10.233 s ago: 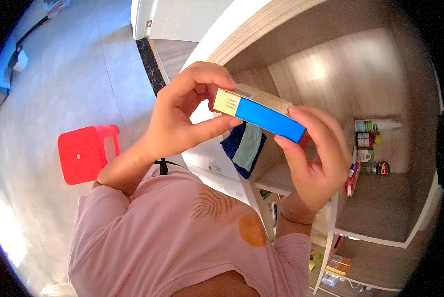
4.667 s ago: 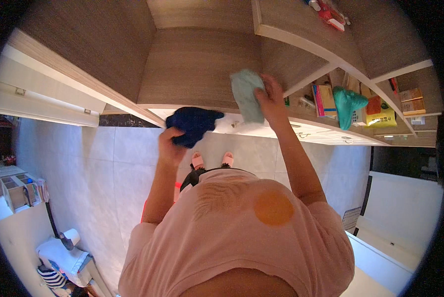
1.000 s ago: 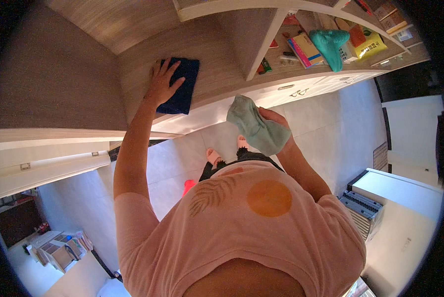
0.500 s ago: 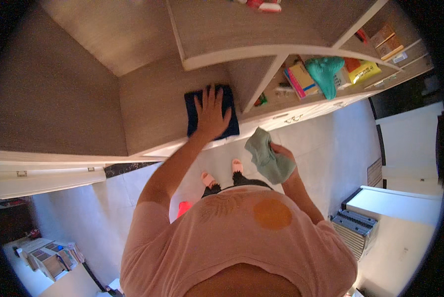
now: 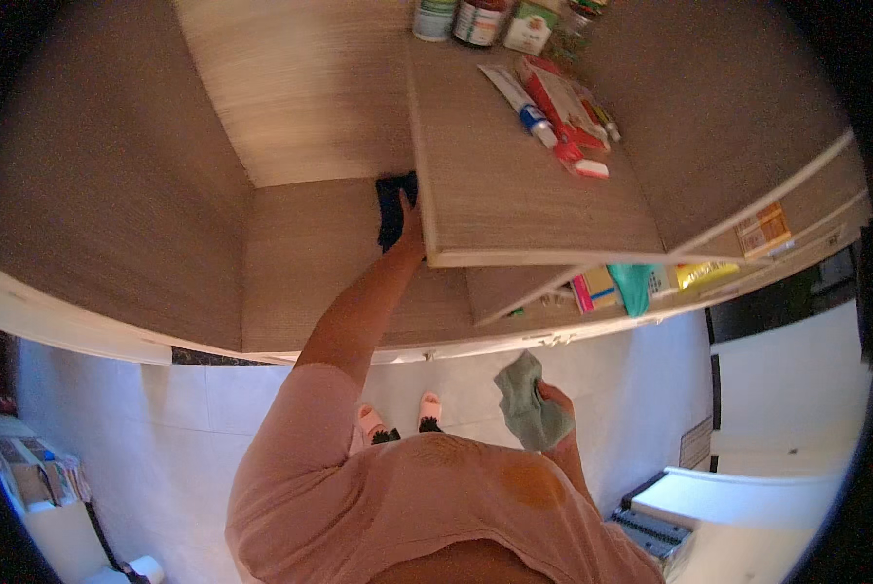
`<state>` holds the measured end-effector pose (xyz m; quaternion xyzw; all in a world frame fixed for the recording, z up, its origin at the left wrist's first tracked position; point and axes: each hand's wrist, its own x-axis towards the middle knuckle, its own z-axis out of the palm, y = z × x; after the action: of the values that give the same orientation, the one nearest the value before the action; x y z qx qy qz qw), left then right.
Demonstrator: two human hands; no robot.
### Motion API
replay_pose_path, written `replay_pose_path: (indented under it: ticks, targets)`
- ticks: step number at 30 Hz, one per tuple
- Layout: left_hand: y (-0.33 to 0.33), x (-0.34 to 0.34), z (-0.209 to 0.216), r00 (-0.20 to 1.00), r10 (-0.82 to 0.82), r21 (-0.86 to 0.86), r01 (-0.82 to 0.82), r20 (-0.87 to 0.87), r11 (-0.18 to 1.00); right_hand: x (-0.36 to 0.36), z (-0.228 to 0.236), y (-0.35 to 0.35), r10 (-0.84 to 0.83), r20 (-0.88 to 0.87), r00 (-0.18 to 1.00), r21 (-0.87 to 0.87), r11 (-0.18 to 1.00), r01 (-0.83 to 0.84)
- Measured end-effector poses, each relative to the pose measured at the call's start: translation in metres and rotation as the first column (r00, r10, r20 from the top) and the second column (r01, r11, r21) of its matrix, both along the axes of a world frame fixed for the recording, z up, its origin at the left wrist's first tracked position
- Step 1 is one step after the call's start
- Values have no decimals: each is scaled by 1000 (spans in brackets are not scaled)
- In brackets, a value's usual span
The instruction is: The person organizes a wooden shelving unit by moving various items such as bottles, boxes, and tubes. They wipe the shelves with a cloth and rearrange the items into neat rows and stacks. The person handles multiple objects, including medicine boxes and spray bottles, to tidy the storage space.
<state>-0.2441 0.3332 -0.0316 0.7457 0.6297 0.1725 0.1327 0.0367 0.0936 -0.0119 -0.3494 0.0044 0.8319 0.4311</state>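
Note:
Deep in the lower left compartment of the wooden cabinet (image 5: 300, 282), my left hand (image 5: 412, 229) lies on a dark blue cloth (image 5: 390, 216). Its thumb stretches out over the cloth, while the edge of the upper shelf (image 5: 514, 195) hides most of the other fingers and part of the cloth. Outside the cabinet, over the floor, my right hand (image 5: 557, 401) is closed around a crumpled grey-green cloth (image 5: 532, 407) that hangs from its fingers.
On the upper shelf lie a tube (image 5: 519, 105) and a red box (image 5: 561, 102); several jars (image 5: 480, 21) stand behind. A teal bag (image 5: 633, 290) and a yellow packet (image 5: 706, 275) sit in the lower right compartments. A divider (image 5: 524, 292) stands right of my left arm.
My left hand has pushed farther into the compartment with the dark blue cloth, partly under the upper shelf. My view has shifted, showing more of that shelf. The right hand still holds the grey-green cloth.

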Motion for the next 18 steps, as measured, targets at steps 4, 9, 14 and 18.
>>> replay_pose_path:
  ticks: [4, 9, 14, 18]
  targets:
    - [16, -25, -3, 954, 114, -33, -128, -276, 991, -7, 22, -5, 52, -6, 999, -41, 998, -52]
    - [-5, -103, -15, 930, 261, -53, -284, -259, 957, -32, 23, -9, 117, -127, 985, -49, 991, -124]
    - [-44, -187, 9, 827, 532, -95, -554, -183, 827, -49, 11, -3, 288, -105, 952, -23, 956, -292]
    - [-39, -226, -8, 776, 606, -162, -630, -177, 760, -67, 32, -9, 297, -62, 953, 35, 955, -296]
